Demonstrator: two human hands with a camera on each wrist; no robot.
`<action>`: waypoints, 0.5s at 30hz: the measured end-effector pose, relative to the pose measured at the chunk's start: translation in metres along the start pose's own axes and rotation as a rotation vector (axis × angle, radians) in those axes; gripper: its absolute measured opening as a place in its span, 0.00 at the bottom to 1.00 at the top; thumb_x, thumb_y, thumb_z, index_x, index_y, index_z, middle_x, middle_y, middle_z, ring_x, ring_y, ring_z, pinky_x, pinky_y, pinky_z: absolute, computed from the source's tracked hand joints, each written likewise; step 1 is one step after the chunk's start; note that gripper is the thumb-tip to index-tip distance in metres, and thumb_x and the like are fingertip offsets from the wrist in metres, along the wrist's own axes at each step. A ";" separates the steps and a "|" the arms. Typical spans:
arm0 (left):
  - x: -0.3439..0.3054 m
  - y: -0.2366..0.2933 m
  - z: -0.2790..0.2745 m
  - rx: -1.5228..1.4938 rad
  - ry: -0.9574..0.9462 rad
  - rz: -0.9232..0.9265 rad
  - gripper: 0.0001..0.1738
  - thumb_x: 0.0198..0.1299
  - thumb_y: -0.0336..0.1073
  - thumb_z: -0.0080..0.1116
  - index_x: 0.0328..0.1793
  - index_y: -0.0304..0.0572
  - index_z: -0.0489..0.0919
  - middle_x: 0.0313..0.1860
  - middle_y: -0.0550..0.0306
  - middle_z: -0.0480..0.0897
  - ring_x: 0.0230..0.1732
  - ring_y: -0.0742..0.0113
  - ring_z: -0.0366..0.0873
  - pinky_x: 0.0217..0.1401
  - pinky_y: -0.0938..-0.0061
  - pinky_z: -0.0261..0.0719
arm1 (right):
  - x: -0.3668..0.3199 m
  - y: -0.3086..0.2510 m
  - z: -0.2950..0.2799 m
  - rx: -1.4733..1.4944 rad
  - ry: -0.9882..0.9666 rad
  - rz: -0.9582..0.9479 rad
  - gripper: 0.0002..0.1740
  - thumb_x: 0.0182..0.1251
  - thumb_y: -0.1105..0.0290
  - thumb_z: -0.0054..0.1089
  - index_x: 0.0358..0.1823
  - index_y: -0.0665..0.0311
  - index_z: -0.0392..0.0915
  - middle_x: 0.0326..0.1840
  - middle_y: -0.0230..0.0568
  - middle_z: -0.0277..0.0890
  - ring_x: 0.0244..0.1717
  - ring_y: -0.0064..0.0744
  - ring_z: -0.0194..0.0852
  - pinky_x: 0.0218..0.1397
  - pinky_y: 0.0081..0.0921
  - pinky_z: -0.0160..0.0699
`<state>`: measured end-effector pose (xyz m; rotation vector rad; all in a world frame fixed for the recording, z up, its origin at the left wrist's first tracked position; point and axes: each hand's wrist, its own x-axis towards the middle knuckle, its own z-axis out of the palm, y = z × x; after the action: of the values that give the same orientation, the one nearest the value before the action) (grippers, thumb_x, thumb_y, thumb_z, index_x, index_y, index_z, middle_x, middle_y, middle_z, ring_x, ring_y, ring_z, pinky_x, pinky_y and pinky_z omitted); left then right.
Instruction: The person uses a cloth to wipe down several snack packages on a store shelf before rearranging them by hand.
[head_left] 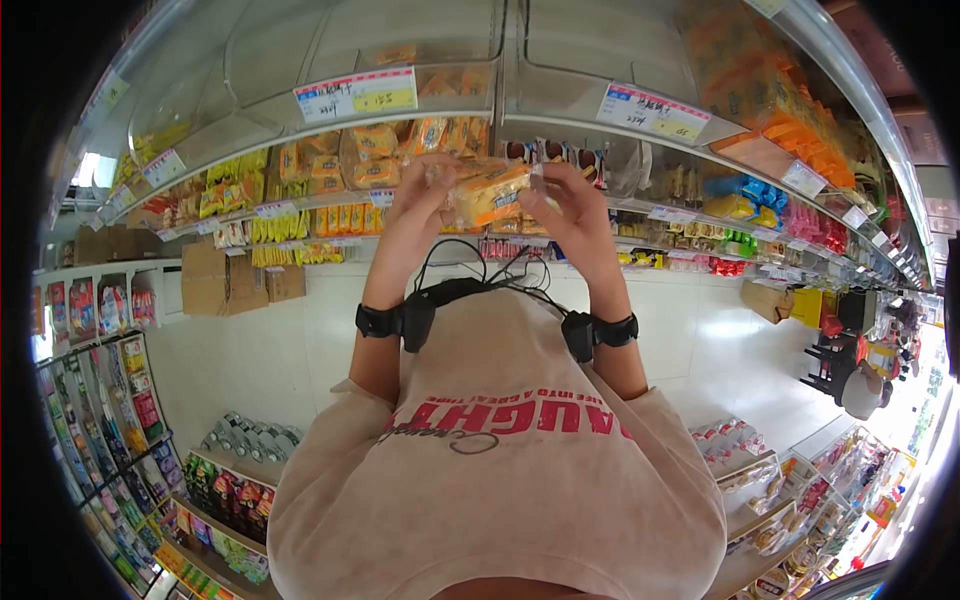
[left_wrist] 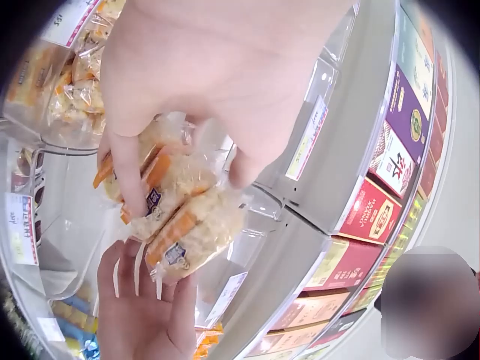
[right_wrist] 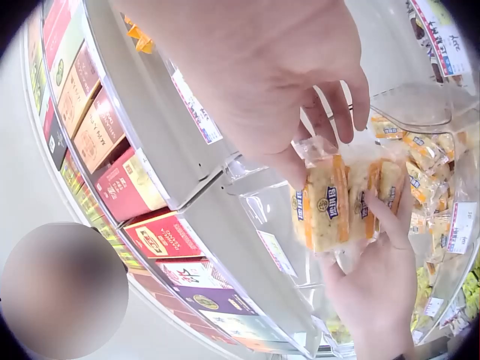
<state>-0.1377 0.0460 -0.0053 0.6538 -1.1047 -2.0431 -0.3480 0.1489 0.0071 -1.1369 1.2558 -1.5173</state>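
Observation:
Several clear-wrapped snack packets [head_left: 495,196], each with an orange band and a blue logo, are held in front of the shelf in the head view. Pale, speckled biscuit-like pieces show through the wrapping of the packets [right_wrist: 328,206] in the right wrist view. My left hand [head_left: 412,205] grips them from one side, its fingers and thumb round the wrappers. From the other side my right hand [head_left: 580,212] pinches the end of the packets. In the left wrist view, the packets [left_wrist: 199,234] lie side by side between both hands.
Clear bins of similar orange packets [head_left: 375,142] and yellow packets [head_left: 228,195] line the shelf ahead. Price labels [head_left: 355,95] run along the shelf edges. Boxed goods [left_wrist: 367,210] stand on the upper shelf. Cardboard boxes [head_left: 225,280] sit on the floor at left.

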 end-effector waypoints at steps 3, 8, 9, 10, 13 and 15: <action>0.001 -0.001 0.006 -0.079 -0.036 0.057 0.20 0.79 0.45 0.55 0.68 0.43 0.71 0.65 0.53 0.75 0.69 0.63 0.75 0.71 0.65 0.74 | -0.001 0.007 0.004 0.029 0.041 0.008 0.20 0.70 0.73 0.72 0.58 0.69 0.75 0.56 0.36 0.75 0.60 0.27 0.77 0.65 0.29 0.80; -0.001 0.008 0.001 0.302 -0.102 0.153 0.41 0.46 0.34 0.79 0.68 0.47 0.70 0.71 0.55 0.68 0.73 0.61 0.68 0.77 0.67 0.68 | -0.003 -0.006 0.001 0.026 -0.015 -0.048 0.22 0.69 0.73 0.72 0.61 0.64 0.74 0.70 0.41 0.67 0.72 0.31 0.69 0.73 0.35 0.74; -0.004 0.014 0.004 0.293 -0.117 0.151 0.41 0.46 0.34 0.79 0.68 0.48 0.70 0.72 0.55 0.67 0.75 0.60 0.67 0.78 0.65 0.67 | -0.005 -0.009 0.001 -0.006 -0.028 -0.042 0.25 0.68 0.72 0.73 0.64 0.63 0.73 0.73 0.41 0.66 0.73 0.32 0.67 0.75 0.36 0.72; -0.007 0.022 0.009 0.288 -0.137 0.153 0.42 0.46 0.34 0.79 0.68 0.48 0.70 0.72 0.55 0.67 0.76 0.60 0.66 0.79 0.64 0.67 | -0.007 -0.014 0.001 -0.039 -0.037 -0.042 0.28 0.67 0.71 0.74 0.66 0.62 0.72 0.76 0.41 0.64 0.75 0.33 0.65 0.76 0.37 0.70; -0.013 0.036 0.006 0.283 -0.261 0.123 0.43 0.44 0.33 0.80 0.68 0.48 0.70 0.75 0.54 0.65 0.80 0.57 0.63 0.81 0.60 0.65 | -0.010 -0.031 -0.003 -0.049 -0.158 -0.024 0.39 0.65 0.69 0.76 0.75 0.60 0.65 0.82 0.42 0.59 0.79 0.37 0.61 0.78 0.41 0.67; -0.020 0.047 0.007 0.414 -0.296 0.143 0.51 0.40 0.36 0.81 0.73 0.46 0.68 0.78 0.52 0.64 0.80 0.55 0.63 0.82 0.57 0.63 | -0.013 -0.043 -0.005 -0.031 -0.262 0.002 0.48 0.63 0.67 0.78 0.82 0.58 0.60 0.85 0.42 0.56 0.81 0.39 0.59 0.79 0.44 0.65</action>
<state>-0.1138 0.0471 0.0398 0.4573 -1.7242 -1.8397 -0.3525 0.1688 0.0471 -1.3076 1.1038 -1.3023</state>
